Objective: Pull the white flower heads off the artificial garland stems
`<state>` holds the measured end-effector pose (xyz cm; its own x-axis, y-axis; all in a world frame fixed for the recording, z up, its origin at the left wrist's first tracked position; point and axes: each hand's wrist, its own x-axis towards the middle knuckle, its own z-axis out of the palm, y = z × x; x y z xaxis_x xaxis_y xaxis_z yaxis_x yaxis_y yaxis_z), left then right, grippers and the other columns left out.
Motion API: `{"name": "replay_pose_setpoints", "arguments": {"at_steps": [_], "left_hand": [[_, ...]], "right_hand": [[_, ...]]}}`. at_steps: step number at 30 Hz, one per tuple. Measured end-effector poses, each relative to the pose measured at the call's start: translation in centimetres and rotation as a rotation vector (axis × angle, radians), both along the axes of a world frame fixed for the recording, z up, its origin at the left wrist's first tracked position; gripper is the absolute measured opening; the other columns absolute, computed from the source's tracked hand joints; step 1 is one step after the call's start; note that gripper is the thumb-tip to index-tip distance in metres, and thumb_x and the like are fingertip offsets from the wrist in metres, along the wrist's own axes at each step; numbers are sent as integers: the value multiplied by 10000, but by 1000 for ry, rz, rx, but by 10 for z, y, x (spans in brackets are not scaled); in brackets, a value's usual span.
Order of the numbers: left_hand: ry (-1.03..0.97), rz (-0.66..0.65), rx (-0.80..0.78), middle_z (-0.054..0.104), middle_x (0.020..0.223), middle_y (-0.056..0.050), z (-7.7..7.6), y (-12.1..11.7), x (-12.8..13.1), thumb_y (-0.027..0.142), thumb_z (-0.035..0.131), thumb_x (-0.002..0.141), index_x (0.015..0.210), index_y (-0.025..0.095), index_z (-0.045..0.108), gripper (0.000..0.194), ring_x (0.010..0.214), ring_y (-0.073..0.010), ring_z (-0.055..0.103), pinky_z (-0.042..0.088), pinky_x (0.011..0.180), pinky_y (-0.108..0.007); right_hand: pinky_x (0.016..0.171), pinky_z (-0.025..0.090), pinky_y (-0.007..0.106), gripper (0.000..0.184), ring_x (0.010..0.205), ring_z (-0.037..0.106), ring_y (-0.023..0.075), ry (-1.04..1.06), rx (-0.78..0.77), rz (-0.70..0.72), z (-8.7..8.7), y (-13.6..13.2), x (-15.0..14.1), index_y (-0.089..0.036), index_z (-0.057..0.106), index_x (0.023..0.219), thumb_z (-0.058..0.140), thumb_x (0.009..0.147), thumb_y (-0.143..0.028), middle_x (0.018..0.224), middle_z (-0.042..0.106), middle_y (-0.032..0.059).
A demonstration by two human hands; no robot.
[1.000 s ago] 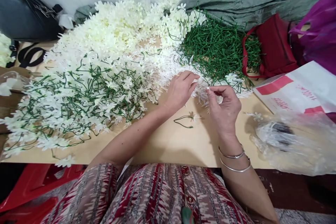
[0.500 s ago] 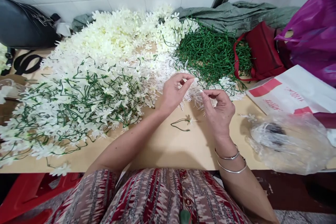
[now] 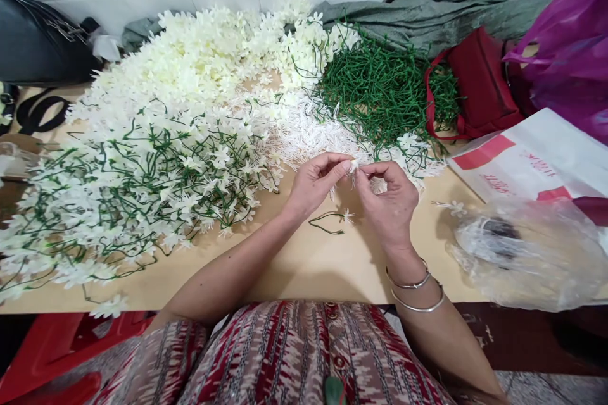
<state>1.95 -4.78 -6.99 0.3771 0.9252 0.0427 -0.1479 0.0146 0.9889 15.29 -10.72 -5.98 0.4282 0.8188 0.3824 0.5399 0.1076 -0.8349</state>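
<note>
My left hand point(image 3: 316, 185) is closed in a pinch on a small white artificial flower point(image 3: 353, 166). Right beside it, my right hand point(image 3: 390, 197) pinches a thin white stamen at the flower; the fingertips mostly hide it. Both hands meet over the near edge of a heap of loose white stamens point(image 3: 304, 133). Below them on the table lies a bent green plastic stem point(image 3: 325, 228) with white stamen threads at one end.
Finished-looking flowers on green stems point(image 3: 156, 177) cover the left. White petals point(image 3: 204, 50) are heaped behind, green stems point(image 3: 380, 92) at back right. A red bag point(image 3: 482, 85), a white paper bag point(image 3: 527, 164) and a clear plastic bag point(image 3: 536, 259) stand on the right.
My two hands have come together and slightly lower, from a small gap apart. The flower and stamen now meet between the fingertips.
</note>
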Motion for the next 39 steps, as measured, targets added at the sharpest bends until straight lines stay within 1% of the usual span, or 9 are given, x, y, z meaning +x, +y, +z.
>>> {"name": "replay_pose_setpoints", "arguments": {"at_steps": [7, 12, 17, 19, 22, 25, 29, 33, 39], "left_hand": [[-16, -47, 10, 674, 814, -3, 4, 0, -3, 504, 742, 896, 933, 173, 722, 334, 749, -115, 590, 504, 753, -278], [33, -144, 51, 664, 808, -9, 12, 7, -13, 532, 750, 887, 911, 172, 710, 364, 759, -119, 576, 480, 743, -274], [18, -271, -8, 662, 787, -6, 17, 14, -23, 518, 778, 861, 894, 166, 728, 357, 740, -110, 583, 474, 718, -256], [5, -303, -46, 664, 773, -6, 19, 16, -25, 528, 793, 844, 881, 170, 737, 365, 721, -108, 584, 481, 704, -254], [-8, -360, -80, 679, 761, -10, 21, 18, -29, 537, 810, 828, 859, 173, 748, 371, 704, -108, 595, 497, 695, -258], [-24, -404, -95, 704, 763, -22, 19, 18, -30, 538, 817, 828, 843, 174, 756, 369, 705, -117, 620, 521, 706, -274], [-79, -374, -140, 748, 839, -40, 16, 16, -27, 533, 838, 816, 952, 185, 760, 382, 748, -130, 667, 553, 750, -295], [-71, -340, -97, 744, 871, -36, 17, 13, -26, 492, 857, 809, 987, 182, 734, 379, 785, -128, 671, 538, 764, -288], [-27, -247, 38, 719, 877, -32, 20, 12, -26, 501, 775, 885, 968, 179, 696, 342, 813, -139, 662, 529, 807, -309]], "right_hand": [[814, 498, 383, 81, 741, 655, 190, -103, 90, 60, 2, 0, 0, -258, 646, 817, 674, 893, -254, 761, 711, -18], [813, 517, 379, 90, 767, 677, 195, -138, 124, 127, 8, -1, 1, -272, 656, 832, 673, 916, -245, 786, 734, -17], [822, 533, 380, 102, 789, 692, 197, -76, 114, 178, 6, -3, 0, -271, 651, 819, 693, 912, -266, 795, 733, -15], [845, 549, 389, 38, 811, 694, 200, -4, 79, 165, 4, -4, 0, -276, 677, 904, 711, 898, -290, 826, 730, -12], [875, 561, 387, 191, 841, 693, 191, 84, 25, 210, 4, -4, 3, -297, 713, 1083, 729, 892, -296, 873, 730, -16], [813, 553, 362, 88, 841, 682, 186, 93, 36, 305, 6, -2, 6, -300, 759, 980, 729, 903, -266, 867, 741, -10], [829, 547, 378, 18, 884, 683, 194, 116, 89, 268, 8, 0, 8, -283, 761, 888, 756, 886, -266, 887, 725, 8], [891, 566, 418, 26, 965, 712, 218, 170, 115, 244, 8, -1, 8, -269, 753, 878, 760, 878, -294, 957, 746, 30], [723, 609, 383, 181, 746, 732, 202, 398, 16, 277, 0, 1, 12, -271, 662, 920, 745, 887, -428, 821, 764, 5]]}}
